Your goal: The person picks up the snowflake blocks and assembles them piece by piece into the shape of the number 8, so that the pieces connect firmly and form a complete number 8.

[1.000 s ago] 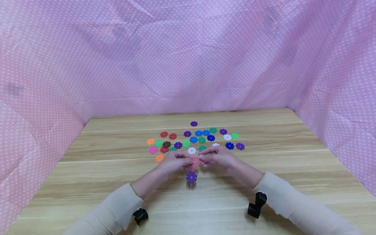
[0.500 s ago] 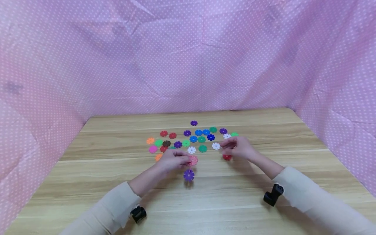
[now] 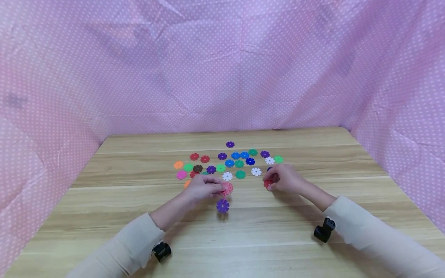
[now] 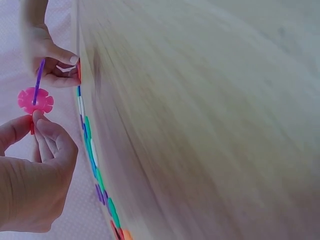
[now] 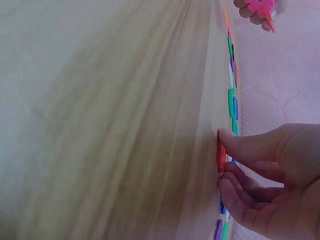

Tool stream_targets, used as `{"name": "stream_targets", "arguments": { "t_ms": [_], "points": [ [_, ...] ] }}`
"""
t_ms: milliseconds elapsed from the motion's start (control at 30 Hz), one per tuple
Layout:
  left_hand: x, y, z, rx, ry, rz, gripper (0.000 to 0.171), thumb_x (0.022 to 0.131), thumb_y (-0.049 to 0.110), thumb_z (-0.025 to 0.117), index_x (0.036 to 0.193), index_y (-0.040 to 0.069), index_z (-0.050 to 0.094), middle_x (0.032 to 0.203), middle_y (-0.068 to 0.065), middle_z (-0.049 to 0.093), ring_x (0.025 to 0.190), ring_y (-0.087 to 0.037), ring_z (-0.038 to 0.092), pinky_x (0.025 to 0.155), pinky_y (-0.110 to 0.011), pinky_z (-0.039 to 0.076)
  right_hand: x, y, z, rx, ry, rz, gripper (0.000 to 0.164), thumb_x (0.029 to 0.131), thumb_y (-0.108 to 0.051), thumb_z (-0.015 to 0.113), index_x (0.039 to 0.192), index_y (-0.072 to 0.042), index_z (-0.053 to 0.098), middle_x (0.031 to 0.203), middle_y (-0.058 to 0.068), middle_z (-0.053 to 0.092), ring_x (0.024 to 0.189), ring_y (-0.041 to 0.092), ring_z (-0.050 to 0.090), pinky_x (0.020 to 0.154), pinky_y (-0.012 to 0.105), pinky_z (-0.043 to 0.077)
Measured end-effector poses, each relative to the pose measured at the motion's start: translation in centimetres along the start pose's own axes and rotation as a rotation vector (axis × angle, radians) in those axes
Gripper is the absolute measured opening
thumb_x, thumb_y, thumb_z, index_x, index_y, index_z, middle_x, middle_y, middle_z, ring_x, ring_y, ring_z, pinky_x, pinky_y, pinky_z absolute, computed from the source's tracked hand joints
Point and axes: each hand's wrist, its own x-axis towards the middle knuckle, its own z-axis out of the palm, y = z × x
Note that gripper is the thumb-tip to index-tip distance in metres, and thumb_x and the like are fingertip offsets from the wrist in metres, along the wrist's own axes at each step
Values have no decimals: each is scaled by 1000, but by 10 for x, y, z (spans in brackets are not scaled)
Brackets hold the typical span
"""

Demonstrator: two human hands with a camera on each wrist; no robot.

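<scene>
My left hand (image 3: 205,188) pinches a small chain of joined plastic snowflake discs above the table. A pinkish-red disc (image 3: 228,188) is at its fingertips, and a purple disc (image 3: 223,206) hangs at the lower end. In the left wrist view a pink disc (image 4: 41,101) with the purple disc (image 4: 38,80) seen edge-on sticks up from the fingers. To the right, my right hand (image 3: 286,178) pinches a loose red snowflake disc (image 3: 267,184) at the tabletop. The right wrist view has this red disc (image 5: 221,156) between thumb and fingers.
Several loose snowflake discs lie flat beyond the hands, among them a white disc (image 3: 256,172), a green disc (image 3: 240,175) and an orange disc (image 3: 178,165). The wooden table (image 3: 243,239) ends at a pink dotted cloth (image 3: 222,77). A black camera (image 3: 325,230) hangs below the right cuff.
My right hand has left the joined discs, moved right and come down onto the loose red disc, which it now pinches. The left hand keeps the chain at nearly the same spot.
</scene>
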Motion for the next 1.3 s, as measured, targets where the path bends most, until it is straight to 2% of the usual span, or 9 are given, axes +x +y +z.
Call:
{"name": "stream_targets", "arguments": {
  "t_ms": [300, 400, 533, 667, 800, 967, 1133, 1300],
  "points": [
    [0, -2, -2, 26, 8, -3, 16, 85, 7, 70, 101, 3, 72, 93, -7, 75, 73, -10, 70, 77, -29, 61, 1, 3, 1, 6, 4, -5, 19, 74, -7, 82, 87, -7, 69, 83, 3, 67, 73, 11, 56, 64, 18, 50],
    [-1, -2, -3, 39, 8, 2, 15, 86, 7, 70, 100, 3, 72, 90, -6, 75, 74, -11, 70, 77, -30, 61, 2, 3, 1, 78, 14, 29, 19, 73, -8, 83, 86, -6, 69, 79, 4, 67, 70, 11, 55, 61, 18, 49],
    [-1, -3, -3, 46, 5, 16, 15, 86, 8, 70, 100, 3, 73, 88, -6, 76, 75, -11, 71, 78, -30, 61, 5, 1, 2, 231, 49, 105, 19, 72, -11, 84, 86, -2, 74, 77, 9, 74, 64, 6, 61, 55, 21, 53],
    [0, -3, -3, 51, 12, 16, 15, 86, 8, 70, 99, 3, 73, 88, -6, 76, 74, -11, 70, 78, -30, 61, 7, -7, 3, 325, 63, 135, 19, 74, -14, 83, 87, -2, 76, 83, 12, 76, 61, 5, 67, 57, 23, 58],
    [0, -2, -3, 51, 25, 7, 14, 86, 9, 70, 99, 4, 74, 88, -5, 76, 74, -10, 70, 76, -30, 61, 9, -20, 6, 383, 73, 83, 18, 76, -10, 80, 90, 1, 75, 86, 16, 76, 65, 7, 69, 59, 22, 58],
    [0, -1, -3, 33, 18, -4, 16, 87, 11, 70, 100, 4, 74, 87, -6, 76, 72, -9, 70, 77, -30, 61, 13, -40, 14, 336, 131, -67, 11, 78, -6, 78, 87, -1, 75, 84, 15, 75, 68, 9, 69, 61, 20, 58],
    [0, -1, -3, 32, -4, 2, 18, 87, 13, 70, 101, 3, 74, 88, -6, 75, 72, -9, 69, 78, -30, 61, 12, -57, 23, 328, 153, -146, 6, 79, -4, 76, 84, -6, 76, 81, 11, 76, 63, 13, 69, 54, 24, 57],
    [-1, 0, -3, 25, -20, 8, 19, 87, 12, 70, 102, 2, 73, 90, -6, 75, 72, -9, 68, 80, -31, 60, 12, -66, 29, 299, 174, -227, 7, 79, -1, 75, 83, -6, 77, 81, 9, 76, 63, 10, 68, 53, 20, 55]
  ]
}}
